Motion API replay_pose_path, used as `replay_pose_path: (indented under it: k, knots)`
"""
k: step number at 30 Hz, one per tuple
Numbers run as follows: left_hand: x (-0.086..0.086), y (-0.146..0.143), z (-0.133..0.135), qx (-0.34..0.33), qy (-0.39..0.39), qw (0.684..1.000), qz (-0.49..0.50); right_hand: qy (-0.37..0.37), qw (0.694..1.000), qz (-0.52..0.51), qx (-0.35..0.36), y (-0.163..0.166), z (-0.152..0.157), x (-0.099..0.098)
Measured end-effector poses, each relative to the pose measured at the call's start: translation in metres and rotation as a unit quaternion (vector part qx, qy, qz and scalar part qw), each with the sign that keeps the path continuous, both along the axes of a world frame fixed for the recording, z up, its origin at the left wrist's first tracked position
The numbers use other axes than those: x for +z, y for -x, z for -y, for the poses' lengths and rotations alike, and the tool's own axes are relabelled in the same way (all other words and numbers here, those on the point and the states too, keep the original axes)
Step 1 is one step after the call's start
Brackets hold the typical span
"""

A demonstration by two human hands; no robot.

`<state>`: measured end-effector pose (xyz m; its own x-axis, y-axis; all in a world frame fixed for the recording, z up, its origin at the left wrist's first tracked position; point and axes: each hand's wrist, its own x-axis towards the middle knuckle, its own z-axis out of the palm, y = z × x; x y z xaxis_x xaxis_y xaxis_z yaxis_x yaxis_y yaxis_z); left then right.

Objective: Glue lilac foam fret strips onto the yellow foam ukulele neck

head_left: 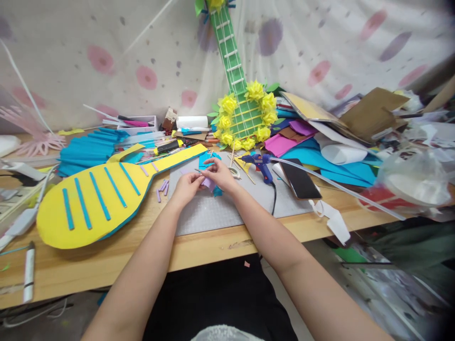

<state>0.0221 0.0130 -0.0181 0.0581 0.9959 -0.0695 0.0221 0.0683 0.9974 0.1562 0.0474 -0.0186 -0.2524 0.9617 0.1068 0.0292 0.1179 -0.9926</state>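
Observation:
Above the grey cutting mat [209, 215], my left hand [187, 185] pinches the near edge of a small purple piece of paper [208, 183]. My right hand [221, 175] holds the same paper from the other side, its fingers bent over it. A thin dark tip shows between the hands; I cannot make out what it belongs to. Blue paper scraps [209, 160] lie just behind and under the fingers. Left of the mat are several short purple paper rolls [163, 186]. A yellow guitar-shaped cutout [95, 199] with blue strips lies farther left.
A blue glue gun [262, 166] with a long clear glue stick rests right of my hands, beside a black phone [300, 179]. Behind stands a green paper guitar [234, 71] ringed with yellow flowers. Piled coloured paper [298, 132] fills the back right. A white marker [29, 274] lies front left.

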Motion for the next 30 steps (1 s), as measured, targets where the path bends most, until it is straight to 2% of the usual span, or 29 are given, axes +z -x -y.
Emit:
replay_pose_path:
  k: [4,9,12,16,22,26,30]
  knots:
    - [-0.008,0.000,-0.006,-0.010,-0.002,1.000,0.004,-0.004,1.000,0.006,-0.008,-0.001,-0.004,-0.004]
    - [-0.022,0.003,-0.015,0.015,-0.028,0.999,0.022,-0.027,0.998,0.038,-0.044,0.002,-0.007,-0.004]
    - [-0.026,0.004,-0.016,0.034,-0.030,0.999,0.020,-0.034,0.997,0.049,-0.039,0.006,-0.006,-0.005]
    - [-0.019,0.003,-0.011,0.036,-0.029,0.998,0.037,-0.024,0.997,0.046,-0.058,0.009,-0.006,-0.007]
    - [-0.001,0.007,-0.002,0.014,0.045,0.996,0.081,-0.006,0.998,0.031,-0.055,0.006,-0.005,-0.004]
    - [-0.001,0.010,-0.002,0.041,0.037,0.993,0.103,-0.010,0.999,0.026,-0.034,0.007,-0.004,-0.004]
    - [-0.004,0.011,-0.002,0.016,0.024,0.996,0.083,-0.051,0.997,0.050,-0.022,0.009,-0.003,-0.006]
